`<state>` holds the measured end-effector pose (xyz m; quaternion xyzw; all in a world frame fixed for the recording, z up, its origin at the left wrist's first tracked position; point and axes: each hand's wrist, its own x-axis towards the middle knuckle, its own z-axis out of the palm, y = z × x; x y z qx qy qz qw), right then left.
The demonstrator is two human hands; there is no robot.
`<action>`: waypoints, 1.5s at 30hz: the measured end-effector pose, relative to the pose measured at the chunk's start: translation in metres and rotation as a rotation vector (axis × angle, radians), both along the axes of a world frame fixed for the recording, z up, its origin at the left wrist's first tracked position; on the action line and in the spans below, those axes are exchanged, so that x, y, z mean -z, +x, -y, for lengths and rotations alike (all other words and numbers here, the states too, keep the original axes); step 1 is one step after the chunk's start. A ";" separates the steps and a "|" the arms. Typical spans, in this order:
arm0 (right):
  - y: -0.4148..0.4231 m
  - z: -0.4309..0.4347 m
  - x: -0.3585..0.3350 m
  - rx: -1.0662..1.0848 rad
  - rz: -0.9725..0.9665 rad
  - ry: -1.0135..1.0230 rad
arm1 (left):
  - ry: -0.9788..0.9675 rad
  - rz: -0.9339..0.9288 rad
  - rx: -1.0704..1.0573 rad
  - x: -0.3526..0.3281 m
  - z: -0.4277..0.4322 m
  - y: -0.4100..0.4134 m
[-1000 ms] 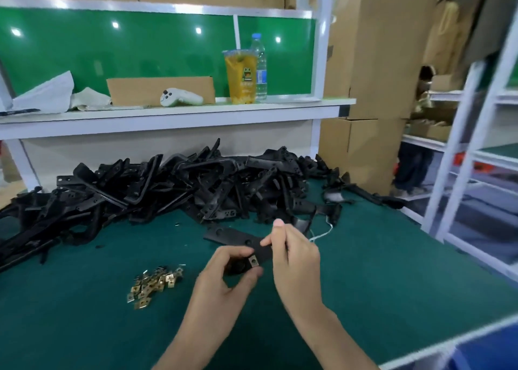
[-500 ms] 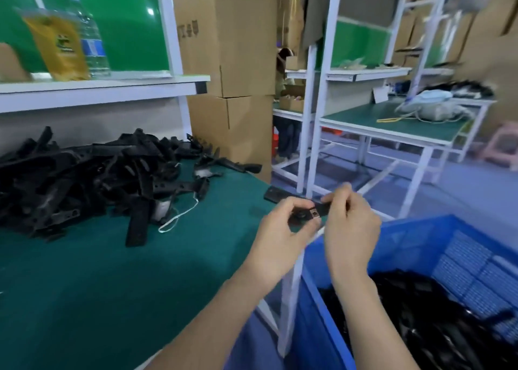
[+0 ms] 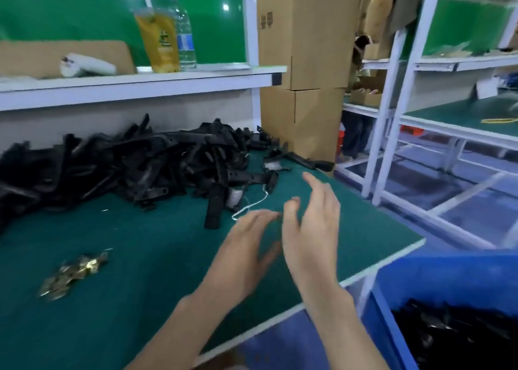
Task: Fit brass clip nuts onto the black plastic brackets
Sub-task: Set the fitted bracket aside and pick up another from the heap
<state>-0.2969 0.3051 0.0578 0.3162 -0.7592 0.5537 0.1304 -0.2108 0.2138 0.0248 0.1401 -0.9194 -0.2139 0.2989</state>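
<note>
Above green bench [image 3: 112,299]: left hand [image 3: 246,252], right hand [image 3: 311,229] empty, fingers spread; brass clip nuts [image 3: 73,271] left, bracket pile [image 3: 126,168] behind.

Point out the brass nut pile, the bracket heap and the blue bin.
brass nut pile [image 3: 73,274]: head view, pile's middle.
bracket heap [image 3: 140,162]: head view, heap's middle.
blue bin [image 3: 437,274]: head view, bare wall.

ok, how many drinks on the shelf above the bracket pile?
2. A yellow drink cup stands on the white shelf, and a clear water bottle stands just to its right, partly behind it. Another could be hidden behind the cardboard sheet to the left.
</note>
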 end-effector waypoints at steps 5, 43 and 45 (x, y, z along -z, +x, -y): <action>0.086 0.110 0.018 -0.470 -0.099 0.205 | -0.124 0.086 -0.606 0.020 0.095 0.161; 0.139 0.254 0.078 -0.985 0.251 0.288 | 0.245 -0.024 -0.955 0.045 0.236 0.292; 0.137 0.255 0.077 -0.994 0.293 0.278 | 0.237 0.062 -0.928 0.040 0.248 0.279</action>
